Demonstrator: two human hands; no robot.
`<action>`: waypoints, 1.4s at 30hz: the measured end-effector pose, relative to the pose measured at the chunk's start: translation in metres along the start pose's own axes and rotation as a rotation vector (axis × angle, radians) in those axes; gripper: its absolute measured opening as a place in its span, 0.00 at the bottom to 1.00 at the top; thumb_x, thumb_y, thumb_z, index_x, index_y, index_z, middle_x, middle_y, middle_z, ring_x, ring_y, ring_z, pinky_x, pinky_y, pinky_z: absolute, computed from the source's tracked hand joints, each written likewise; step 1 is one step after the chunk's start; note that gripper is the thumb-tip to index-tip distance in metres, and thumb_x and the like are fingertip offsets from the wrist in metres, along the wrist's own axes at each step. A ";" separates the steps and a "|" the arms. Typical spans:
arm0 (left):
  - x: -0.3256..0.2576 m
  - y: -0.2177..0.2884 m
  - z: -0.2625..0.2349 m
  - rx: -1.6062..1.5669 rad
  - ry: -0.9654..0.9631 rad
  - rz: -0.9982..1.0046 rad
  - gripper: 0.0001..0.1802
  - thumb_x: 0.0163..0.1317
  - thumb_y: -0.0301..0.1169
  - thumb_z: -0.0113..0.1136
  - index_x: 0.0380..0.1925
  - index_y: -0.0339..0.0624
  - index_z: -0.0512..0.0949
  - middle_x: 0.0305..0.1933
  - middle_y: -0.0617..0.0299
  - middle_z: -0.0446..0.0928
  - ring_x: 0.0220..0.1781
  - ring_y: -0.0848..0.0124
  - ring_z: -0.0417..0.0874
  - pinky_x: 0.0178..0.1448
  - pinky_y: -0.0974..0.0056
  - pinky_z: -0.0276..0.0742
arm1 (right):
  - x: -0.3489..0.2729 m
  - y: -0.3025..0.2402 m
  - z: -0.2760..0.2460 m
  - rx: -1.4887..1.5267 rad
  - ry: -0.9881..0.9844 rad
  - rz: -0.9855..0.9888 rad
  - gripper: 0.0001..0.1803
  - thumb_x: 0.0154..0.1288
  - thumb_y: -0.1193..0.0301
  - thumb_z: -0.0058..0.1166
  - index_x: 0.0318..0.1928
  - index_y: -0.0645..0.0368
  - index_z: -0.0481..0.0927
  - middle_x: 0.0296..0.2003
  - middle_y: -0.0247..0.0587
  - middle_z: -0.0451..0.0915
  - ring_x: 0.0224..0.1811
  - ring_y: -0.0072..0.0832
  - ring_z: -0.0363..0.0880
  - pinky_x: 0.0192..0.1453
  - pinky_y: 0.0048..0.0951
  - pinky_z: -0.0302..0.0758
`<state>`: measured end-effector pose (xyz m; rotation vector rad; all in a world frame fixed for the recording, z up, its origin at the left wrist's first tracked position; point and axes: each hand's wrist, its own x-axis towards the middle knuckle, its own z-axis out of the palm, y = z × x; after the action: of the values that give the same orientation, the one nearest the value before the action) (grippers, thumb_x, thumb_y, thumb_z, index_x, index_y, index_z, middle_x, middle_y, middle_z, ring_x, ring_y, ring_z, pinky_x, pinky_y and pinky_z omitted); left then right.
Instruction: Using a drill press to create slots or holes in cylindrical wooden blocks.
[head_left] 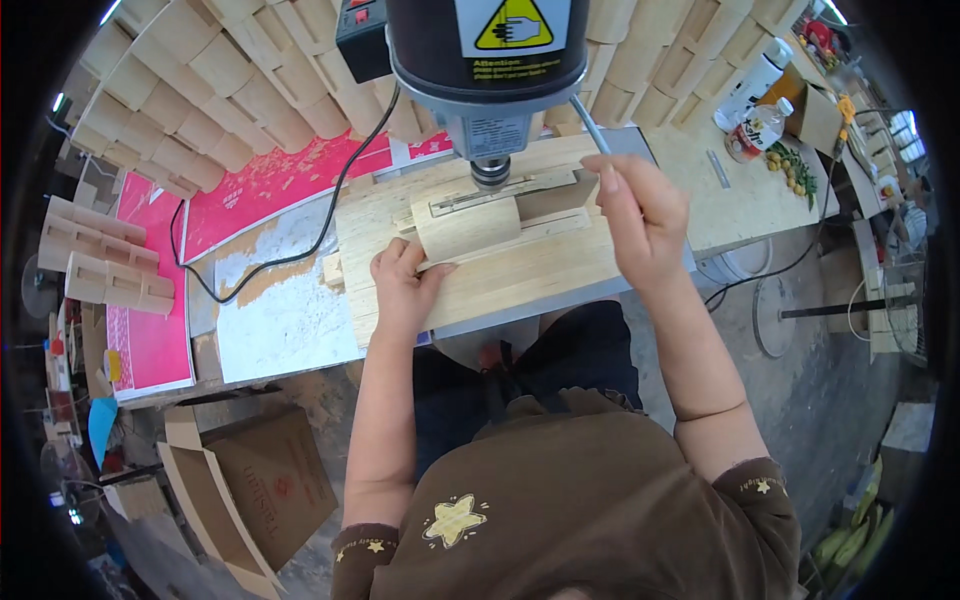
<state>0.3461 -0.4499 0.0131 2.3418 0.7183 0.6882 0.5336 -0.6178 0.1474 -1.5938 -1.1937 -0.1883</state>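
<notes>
A pale, rounded wooden piece (466, 232) with a slot along its top lies on a wooden board under the chuck (490, 172) of a drill press (488, 60). My left hand (405, 285) grips its left end low down, fingers bent against it and thumb along the near edge. To the right, my right hand (648, 215) is closed around the end of the press's metal lever (590, 122). A narrow strip fixture (555, 184) runs along the piece's top toward my right hand. Whether a bit touches the wood is too small to tell.
Rows of similar slotted wooden pieces (200, 90) are stacked behind the press, with a few more (118, 262) at the left. A black cable (335, 205) loops over the bench. Bottles (757, 130) and a metal ruler (718, 168) sit right; an open cardboard box (265, 490) stands below left.
</notes>
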 end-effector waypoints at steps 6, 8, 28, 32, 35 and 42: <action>0.003 0.007 0.008 -0.022 0.009 0.031 0.22 0.40 0.31 0.69 0.41 0.46 0.79 0.27 0.64 0.69 0.34 0.66 0.71 0.50 0.60 0.58 | -0.020 0.048 0.025 0.016 0.179 -0.212 0.05 0.57 0.79 0.50 0.33 0.65 0.79 0.18 0.40 0.70 0.20 0.31 0.69 0.26 0.29 0.64; 0.004 0.008 0.007 -0.006 0.060 0.085 0.18 0.40 0.30 0.69 0.36 0.45 0.80 0.25 0.63 0.69 0.31 0.65 0.71 0.43 0.60 0.60 | -0.019 0.046 0.023 0.006 0.132 -0.174 0.05 0.56 0.79 0.51 0.33 0.66 0.78 0.19 0.41 0.71 0.22 0.31 0.69 0.28 0.29 0.64; 0.012 0.030 0.036 0.095 0.109 0.111 0.25 0.40 0.37 0.70 0.42 0.48 0.78 0.27 0.65 0.70 0.34 0.66 0.72 0.46 0.58 0.55 | 0.119 -0.034 -0.039 -0.342 -0.073 -0.058 0.14 0.60 0.66 0.48 0.27 0.64 0.78 0.20 0.42 0.74 0.25 0.30 0.73 0.29 0.28 0.68; 0.014 0.007 0.047 0.098 0.109 0.128 0.18 0.40 0.38 0.70 0.24 0.41 0.73 0.29 0.58 0.73 0.38 0.57 0.73 0.45 0.53 0.57 | 0.050 -0.023 -0.029 -0.187 -0.002 -0.026 0.06 0.52 0.70 0.55 0.24 0.58 0.77 0.19 0.44 0.76 0.22 0.39 0.78 0.28 0.34 0.74; 0.009 0.000 0.048 0.084 0.084 0.111 0.17 0.45 0.37 0.68 0.35 0.43 0.78 0.37 0.57 0.76 0.50 0.56 0.72 0.56 0.50 0.56 | 0.013 -0.004 -0.011 -0.074 0.093 -0.081 0.03 0.47 0.76 0.56 0.26 0.59 0.77 0.21 0.42 0.76 0.23 0.38 0.76 0.27 0.31 0.73; 0.010 0.024 0.038 -0.091 0.045 0.112 0.15 0.43 0.32 0.64 0.35 0.47 0.77 0.29 0.65 0.69 0.35 0.63 0.71 0.49 0.57 0.58 | -0.021 0.047 0.026 -0.079 0.261 -0.311 0.03 0.52 0.73 0.53 0.26 0.58 0.74 0.22 0.38 0.69 0.25 0.37 0.71 0.29 0.35 0.65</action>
<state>0.3848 -0.4744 0.0052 2.3031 0.5658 0.8078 0.5475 -0.6052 0.0932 -1.3929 -1.2327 -0.6317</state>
